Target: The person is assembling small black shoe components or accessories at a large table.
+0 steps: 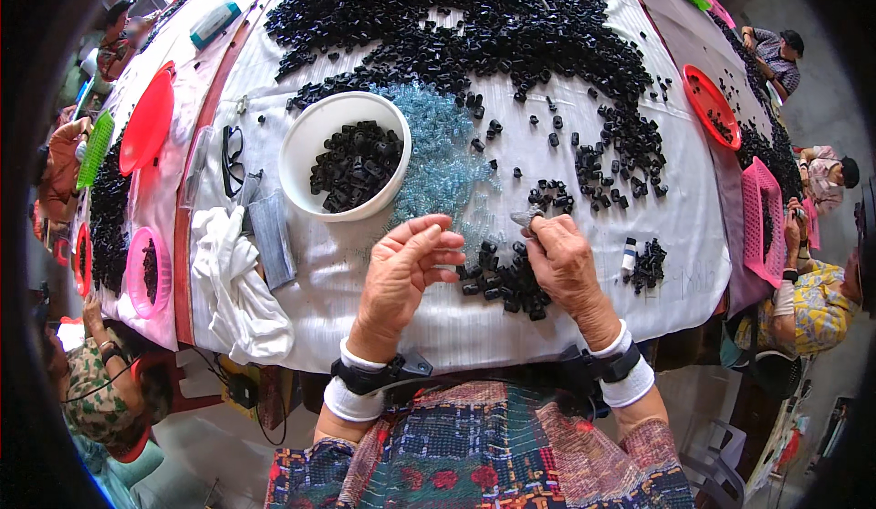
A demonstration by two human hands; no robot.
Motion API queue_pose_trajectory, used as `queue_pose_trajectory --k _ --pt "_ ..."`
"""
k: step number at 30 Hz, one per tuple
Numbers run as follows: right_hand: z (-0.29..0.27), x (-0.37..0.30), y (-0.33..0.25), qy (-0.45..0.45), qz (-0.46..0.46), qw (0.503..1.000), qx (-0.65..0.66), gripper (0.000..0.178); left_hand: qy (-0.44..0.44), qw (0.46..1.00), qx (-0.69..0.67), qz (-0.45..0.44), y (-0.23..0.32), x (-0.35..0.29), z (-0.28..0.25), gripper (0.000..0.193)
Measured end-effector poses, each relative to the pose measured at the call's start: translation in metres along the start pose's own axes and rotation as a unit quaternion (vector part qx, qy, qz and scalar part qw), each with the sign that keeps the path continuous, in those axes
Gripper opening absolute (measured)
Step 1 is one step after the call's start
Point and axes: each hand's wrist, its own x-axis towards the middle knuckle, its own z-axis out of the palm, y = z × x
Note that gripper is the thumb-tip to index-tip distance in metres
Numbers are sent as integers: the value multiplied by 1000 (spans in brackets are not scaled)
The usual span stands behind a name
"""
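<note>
My left hand [409,270] hovers over the near part of the white cloth, fingers loosely bent and apart, with nothing visible in it. Beside it, my right hand [564,258] is closed, fingers pressed together. A small grey piece [526,217] shows at its fingertips; whether it is a finger cover or something held, I cannot tell. Between and just below the hands lies a small heap of black plastic parts [507,283]. Beyond my left hand spreads a pile of small clear bluish pieces [438,157]. A white bowl [294,173] of black parts stands left of that pile.
A large mound of black parts [456,16] covers the far table. To the left lie eyeglasses [234,157], a blue face mask [271,240] and white gloves [233,281]. A small white bottle [630,255] stands at right. Other people work at side tables with red trays [149,121].
</note>
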Motion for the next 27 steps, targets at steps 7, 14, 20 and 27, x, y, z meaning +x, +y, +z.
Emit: queue_pose_trajectory --k 7,14,20,27 --pt "18 14 -15 -72 -49 995 -56 25 0 999 3 -45 -13 -5 1 22" --pt "28 11 -7 -46 -36 998 -35 30 -1 998 8 -57 -18 -8 2 24" --pt "25 16 -1 -41 -5 999 14 35 -7 998 8 -67 -23 -11 10 24" --pt "15 17 12 17 51 989 138 24 1 996 37 -78 -25 -5 7 24"
